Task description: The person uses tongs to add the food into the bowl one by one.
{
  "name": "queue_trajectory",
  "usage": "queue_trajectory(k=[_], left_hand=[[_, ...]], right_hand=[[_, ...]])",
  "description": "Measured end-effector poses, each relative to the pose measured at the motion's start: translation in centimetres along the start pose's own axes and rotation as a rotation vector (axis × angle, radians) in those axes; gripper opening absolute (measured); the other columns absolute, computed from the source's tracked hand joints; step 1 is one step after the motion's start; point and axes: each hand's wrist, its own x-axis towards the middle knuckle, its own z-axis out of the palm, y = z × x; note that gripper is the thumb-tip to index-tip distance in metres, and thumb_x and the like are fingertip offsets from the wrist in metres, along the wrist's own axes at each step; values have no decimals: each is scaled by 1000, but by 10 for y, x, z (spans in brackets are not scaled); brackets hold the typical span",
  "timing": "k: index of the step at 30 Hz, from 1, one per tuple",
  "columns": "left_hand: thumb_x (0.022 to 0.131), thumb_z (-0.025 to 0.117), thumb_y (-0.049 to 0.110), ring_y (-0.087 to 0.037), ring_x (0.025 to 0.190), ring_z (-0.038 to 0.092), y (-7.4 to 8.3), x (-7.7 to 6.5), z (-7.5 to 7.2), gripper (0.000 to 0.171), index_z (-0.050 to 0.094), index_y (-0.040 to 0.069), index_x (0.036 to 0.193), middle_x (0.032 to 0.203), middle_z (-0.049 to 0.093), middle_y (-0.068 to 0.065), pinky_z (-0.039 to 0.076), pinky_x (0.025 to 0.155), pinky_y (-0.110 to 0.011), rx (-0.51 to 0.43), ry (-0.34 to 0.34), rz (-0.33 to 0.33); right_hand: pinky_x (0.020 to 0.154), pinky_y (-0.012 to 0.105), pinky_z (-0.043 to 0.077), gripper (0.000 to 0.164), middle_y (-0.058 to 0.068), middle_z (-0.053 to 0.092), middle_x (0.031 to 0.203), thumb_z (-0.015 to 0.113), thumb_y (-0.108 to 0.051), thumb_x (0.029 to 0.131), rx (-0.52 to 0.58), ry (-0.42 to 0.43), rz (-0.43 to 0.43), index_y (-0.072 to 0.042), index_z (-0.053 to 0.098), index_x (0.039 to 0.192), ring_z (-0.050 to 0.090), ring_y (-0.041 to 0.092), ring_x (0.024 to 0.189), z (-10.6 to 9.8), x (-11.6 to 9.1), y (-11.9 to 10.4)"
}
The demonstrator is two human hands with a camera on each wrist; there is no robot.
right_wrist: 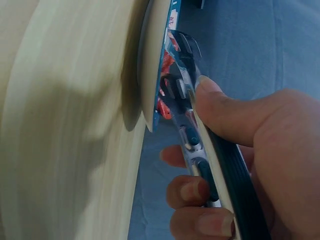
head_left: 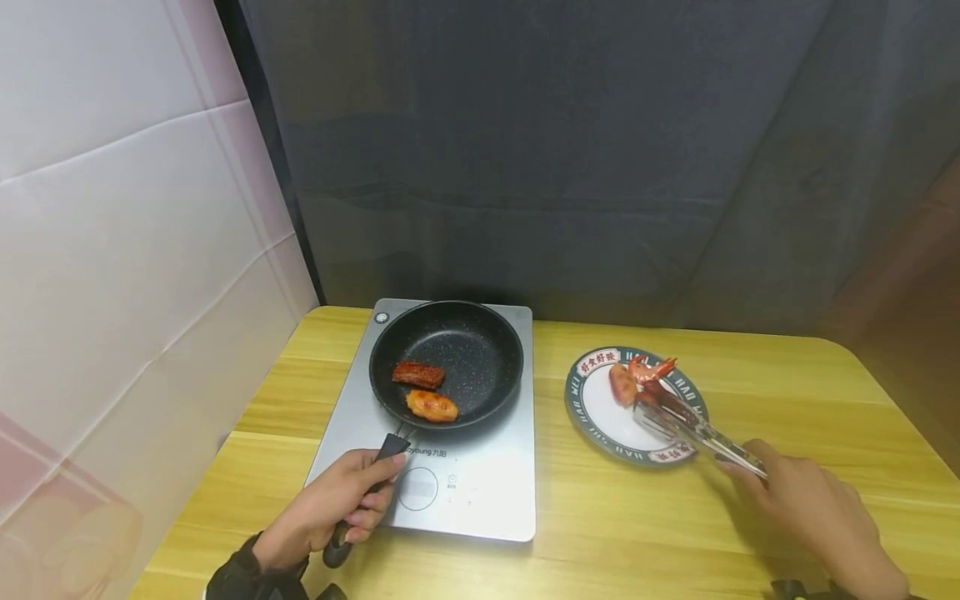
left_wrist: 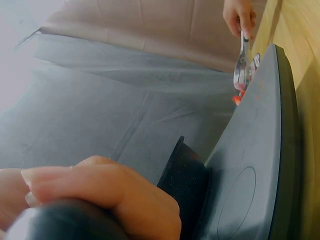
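Note:
My left hand point(head_left: 337, 500) grips the black handle point(head_left: 392, 447) of a dark speckled frying pan point(head_left: 480, 350). Toward the pan's left front lie a browned slab of meat point(head_left: 418, 374) and an orange-glazed chicken wing point(head_left: 432, 407). Over on the right, my right hand point(head_left: 813, 504) holds metal tongs point(head_left: 723, 444), thumb on one arm and fingers curled round the other. The tips reach over a round plate point(head_left: 596, 429) with a green rim. On it are a pale pinkish wing-like piece point(head_left: 622, 385), a red shrimp point(head_left: 651, 367) and a dark reddish-brown piece point(head_left: 663, 392), partly hidden by the tongs.
Beneath the pan is a silver induction cooker point(head_left: 498, 492) with a round control mark at its front. It stands on a yellow wooden table point(head_left: 600, 525). A dark grey curtain point(head_left: 525, 167) hangs behind, and a pale sheet point(head_left: 135, 250) borders the left side.

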Motion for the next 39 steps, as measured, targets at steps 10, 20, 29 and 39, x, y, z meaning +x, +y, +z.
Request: queue_trajectory(k=[10,20,29,39], left_hand=[[101,48,31,-3,38,27,1,-1,1,34,37,6,80,56,28,6,26,34,-18,4,4,-1],[102,48,30,-3,39,26,1,-1,1,34,38,6,80,57,27,5,25,34,-18,1,4,-2],[101,48,30,-4,39,26,2,0,1,32,38,6,82,56,28,6,25,34,-18,22,5,14],[102,47,29,-4,38,26,2,-1,2,31,38,7,81,56,28,6,25,33,-18,23,-2,20]], right_hand=[[40,34,28,43,2,46,65,46,-53,97,-7,49,-35,-13,57,108,41,22,55,5,-2,3],[39,33,26,36,0,42,62,50,-49,97,-29,101,-81,-15,59,104,39,19,53,5,-3,4],[39,32,23,26,-3,37,58,54,-45,96,-28,184,-102,-22,51,85,36,17,51,1,-5,2],[40,32,23,23,-4,34,58,56,-42,96,-15,205,-130,-24,50,82,36,16,52,-2,-5,-4]])
